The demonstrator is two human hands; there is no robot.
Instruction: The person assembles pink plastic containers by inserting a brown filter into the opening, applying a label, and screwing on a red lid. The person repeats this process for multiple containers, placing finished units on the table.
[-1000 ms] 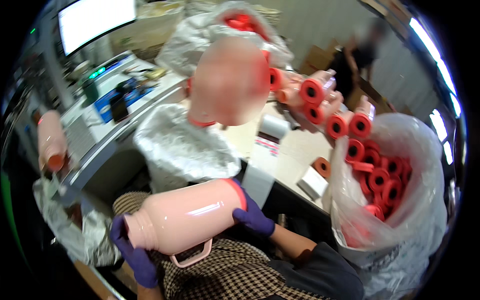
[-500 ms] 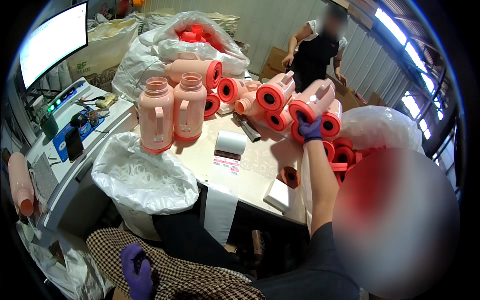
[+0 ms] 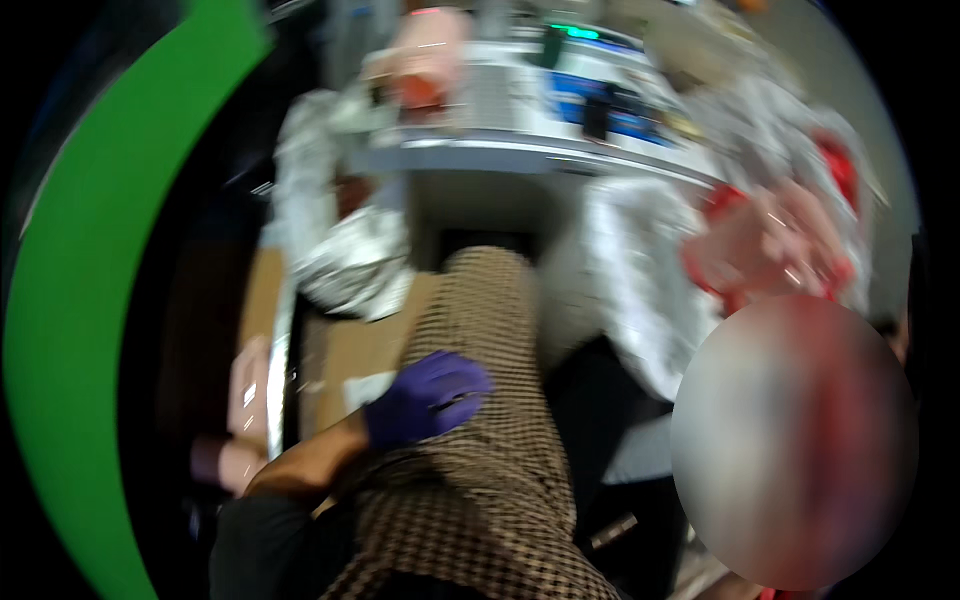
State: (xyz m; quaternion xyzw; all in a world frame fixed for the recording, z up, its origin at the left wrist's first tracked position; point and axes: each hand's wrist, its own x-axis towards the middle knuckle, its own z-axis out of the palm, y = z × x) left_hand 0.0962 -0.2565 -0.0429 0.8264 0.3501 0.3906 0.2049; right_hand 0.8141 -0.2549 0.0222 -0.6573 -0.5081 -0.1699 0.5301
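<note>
My left hand (image 3: 425, 398), in a purple glove, rests over the brown-and-black checked cloth (image 3: 490, 320) across my leg. Its fingers are bent and drawn together, with a dark gap between them. Whether something small sits inside is hidden. My right hand does not show; a blurred round patch covers the lower right. Beyond that patch, several pink vacuum flasks (image 3: 765, 245) with red bases appear smeared by motion.
Ahead is a white desk with a pink flask (image 3: 430, 60) and a black phone (image 3: 597, 112). An open white bag (image 3: 640, 270) stands right of my leg. Crumpled white plastic (image 3: 365, 260) and cardboard (image 3: 385, 335) lie to the left. A green band (image 3: 90, 300) curves along the far left.
The view has swung left, toward the desk, and the flask table has slid to the right edge. My right hand, earlier at a flask, has left the view. My left hand stays over the cloth.
</note>
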